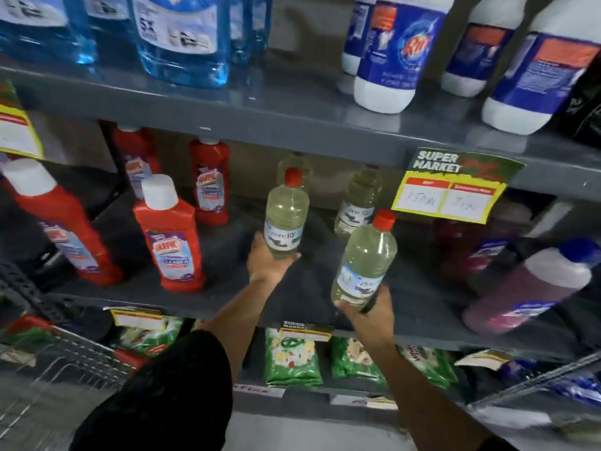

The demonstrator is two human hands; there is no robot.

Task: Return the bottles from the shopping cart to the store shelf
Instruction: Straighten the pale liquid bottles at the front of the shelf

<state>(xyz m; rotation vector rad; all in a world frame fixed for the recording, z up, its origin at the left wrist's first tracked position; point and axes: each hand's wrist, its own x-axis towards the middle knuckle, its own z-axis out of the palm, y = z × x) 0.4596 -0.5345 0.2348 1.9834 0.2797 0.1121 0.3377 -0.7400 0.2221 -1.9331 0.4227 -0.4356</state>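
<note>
Upper tier: blue liquid jugs (182,37) at left, white bottles with blue labels (390,60) at right. Yellow price tag (447,193) hangs at that tier's edge. Green packets (292,359) sit on the bottom tier.

- Clear glossy plastic bottles (285,216), red caps (293,177), centre frame.
- Matt grey metal shelf (312,288).
- Paper price tag (447,193), right.
- Wire-metal cart (65,362), lower left.

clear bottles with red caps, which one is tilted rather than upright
The clear bottle in the right hand, nearest the camera: its red cap leans right. The one in the left hand and those behind stand upright.
</note>
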